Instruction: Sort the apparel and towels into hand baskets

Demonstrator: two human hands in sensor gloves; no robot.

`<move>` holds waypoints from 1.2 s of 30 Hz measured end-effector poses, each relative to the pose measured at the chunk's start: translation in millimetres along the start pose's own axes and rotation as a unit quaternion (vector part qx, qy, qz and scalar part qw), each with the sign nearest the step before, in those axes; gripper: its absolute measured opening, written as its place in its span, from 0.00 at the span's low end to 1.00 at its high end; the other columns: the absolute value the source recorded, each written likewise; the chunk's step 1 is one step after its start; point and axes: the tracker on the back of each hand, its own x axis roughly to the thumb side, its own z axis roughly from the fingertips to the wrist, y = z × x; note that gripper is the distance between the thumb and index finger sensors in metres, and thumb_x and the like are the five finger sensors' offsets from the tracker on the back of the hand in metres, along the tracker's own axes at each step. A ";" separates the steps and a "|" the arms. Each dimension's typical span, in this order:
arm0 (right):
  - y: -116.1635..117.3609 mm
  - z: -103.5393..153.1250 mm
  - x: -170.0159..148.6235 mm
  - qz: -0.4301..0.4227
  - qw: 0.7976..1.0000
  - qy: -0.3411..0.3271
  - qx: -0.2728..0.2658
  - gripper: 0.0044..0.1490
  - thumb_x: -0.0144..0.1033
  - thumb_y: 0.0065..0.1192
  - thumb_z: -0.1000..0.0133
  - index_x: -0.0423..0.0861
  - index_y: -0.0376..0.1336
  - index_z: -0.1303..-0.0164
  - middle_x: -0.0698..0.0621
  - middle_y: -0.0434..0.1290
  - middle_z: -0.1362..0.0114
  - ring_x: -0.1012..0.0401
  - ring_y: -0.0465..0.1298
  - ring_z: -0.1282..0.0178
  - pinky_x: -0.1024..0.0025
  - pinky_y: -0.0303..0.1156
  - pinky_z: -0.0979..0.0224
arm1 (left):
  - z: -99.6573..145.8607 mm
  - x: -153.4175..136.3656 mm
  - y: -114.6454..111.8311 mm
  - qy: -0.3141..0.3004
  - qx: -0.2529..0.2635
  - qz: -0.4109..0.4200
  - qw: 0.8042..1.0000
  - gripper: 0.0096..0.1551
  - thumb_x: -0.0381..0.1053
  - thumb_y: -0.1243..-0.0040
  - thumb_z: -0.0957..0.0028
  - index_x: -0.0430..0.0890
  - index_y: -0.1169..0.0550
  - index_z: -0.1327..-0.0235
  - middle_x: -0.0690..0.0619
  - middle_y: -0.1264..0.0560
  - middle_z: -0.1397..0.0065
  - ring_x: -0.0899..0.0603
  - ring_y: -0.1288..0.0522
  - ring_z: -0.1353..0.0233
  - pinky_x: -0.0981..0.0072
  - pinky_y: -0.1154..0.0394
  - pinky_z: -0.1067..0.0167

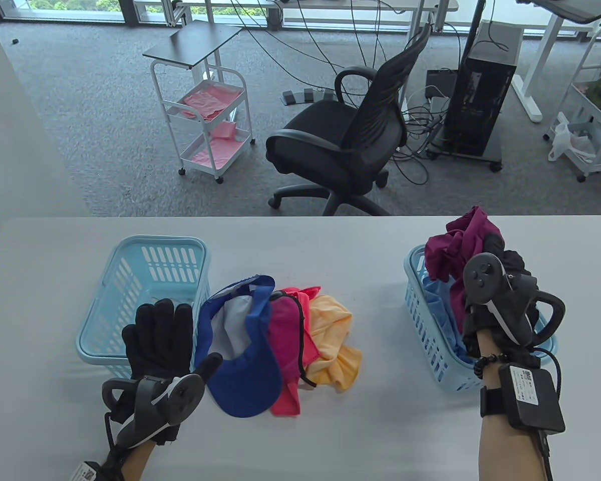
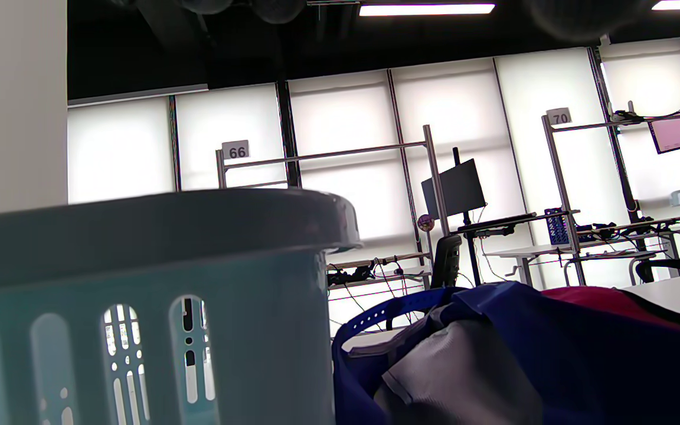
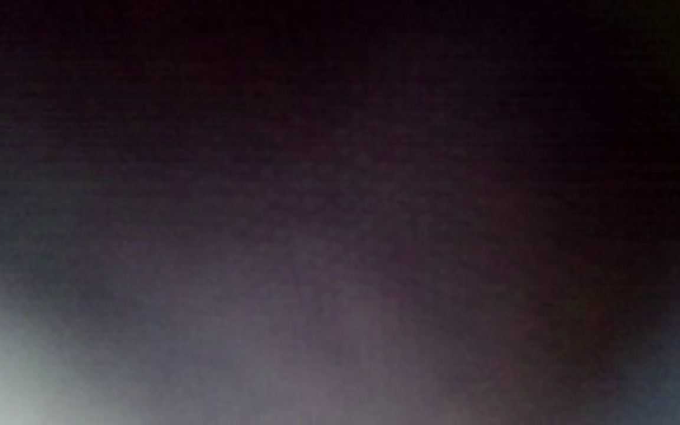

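A light-blue left basket (image 1: 153, 260) stands with nothing in it. My left hand (image 1: 173, 335) is open with fingers spread, hovering at that basket's near right corner, beside a blue cap (image 1: 245, 361). The cap lies on a pile with a pink garment (image 1: 288, 330) and an orange towel (image 1: 333, 340). My right hand (image 1: 501, 270) grips a maroon garment (image 1: 458, 245) over the right basket (image 1: 423, 320), which holds a light-blue cloth (image 1: 438, 310). The left wrist view shows the left basket wall (image 2: 139, 265) and the cap (image 2: 493, 354). The right wrist view is dark, covered by cloth.
The table's (image 1: 380, 431) far edge runs just behind the baskets. Beyond it stand a black office chair (image 1: 345, 140), a white cart (image 1: 210, 115) with pink cloths and a computer tower (image 1: 481, 105).
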 end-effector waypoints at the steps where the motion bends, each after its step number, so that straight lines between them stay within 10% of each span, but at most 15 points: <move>1: 3.3 -0.7 -1.1 0.003 1.000 0.002 0.003 0.39 0.34 0.70 0.44 0.46 0.57 0.23 0.32 0.71 0.31 0.40 0.81 0.40 0.43 0.79 0.38 | 0.0 0.0 0.0 0.000 0.000 0.000 1.000 0.60 0.74 0.57 0.43 0.40 0.60 0.14 0.28 0.55 0.13 0.18 0.53 0.16 0.21 0.49 0.26; 36: 98.5 -27.0 5.1 0.131 0.934 -0.020 0.333 0.44 0.34 0.73 0.45 0.48 0.53 0.21 0.28 0.60 0.22 0.32 0.71 0.29 0.33 0.69 0.29 | -0.6 0.8 -0.1 0.000 -0.004 -0.002 1.000 0.60 0.74 0.56 0.43 0.40 0.60 0.14 0.28 0.55 0.13 0.18 0.53 0.16 0.21 0.49 0.26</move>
